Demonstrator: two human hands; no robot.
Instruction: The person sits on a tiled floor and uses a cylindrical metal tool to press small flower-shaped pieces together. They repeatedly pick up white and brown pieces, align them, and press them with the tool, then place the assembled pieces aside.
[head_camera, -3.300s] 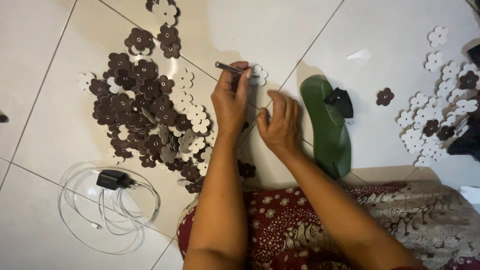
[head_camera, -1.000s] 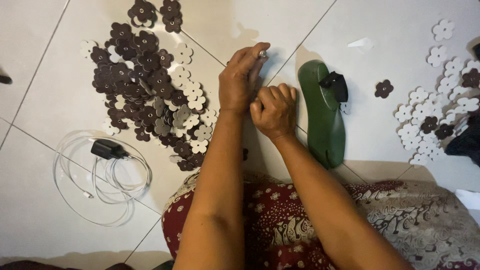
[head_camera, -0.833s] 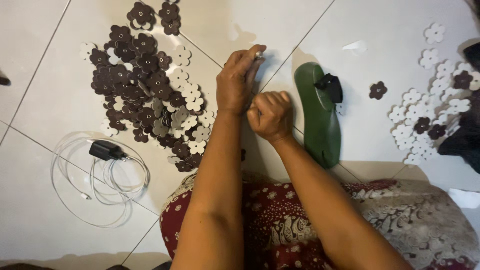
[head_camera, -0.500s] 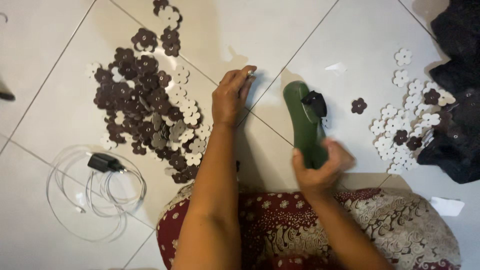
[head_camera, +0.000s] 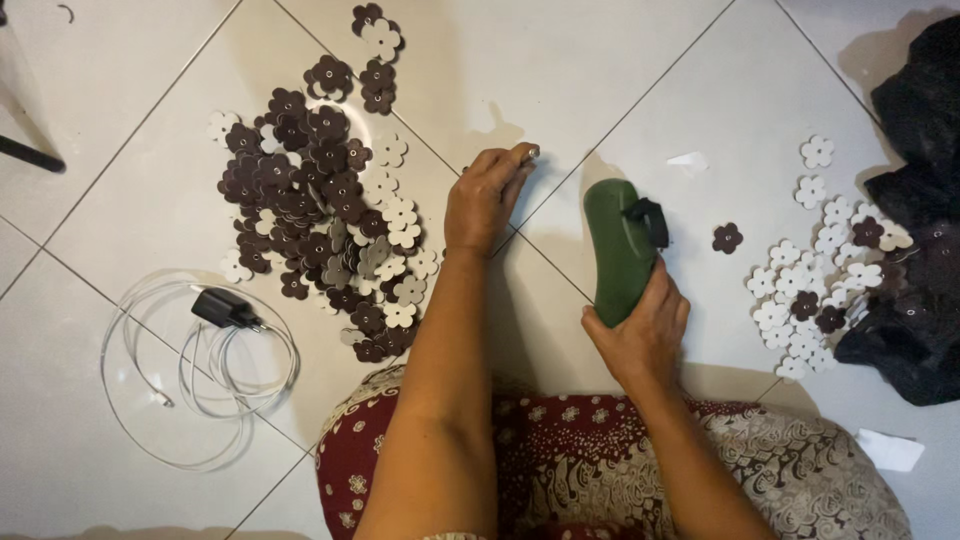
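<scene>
Seen from above, the right hand (head_camera: 640, 335) grips the near end of a long green plastic tool (head_camera: 618, 245) lying on white floor tiles (head_camera: 600, 70) at centre frame, while the left hand (head_camera: 487, 197), fingertips pinched together, presses the tile just left of it. Swinging the tool sideways could scatter the brown and white flower-shaped cutouts (head_camera: 320, 210) piled at left; open floor lies toward the top.

My right hand (head_camera: 640, 335) grips a dark green tool (head_camera: 618, 245) with a black clip, over white floor tiles (head_camera: 620, 70) strewn with dark brown and cream flower cutouts (head_camera: 320, 215), beside a white cable (head_camera: 190, 370) with black plug, and my red floral skirt (head_camera: 560, 450) turns grey-patterned, I think.
</scene>
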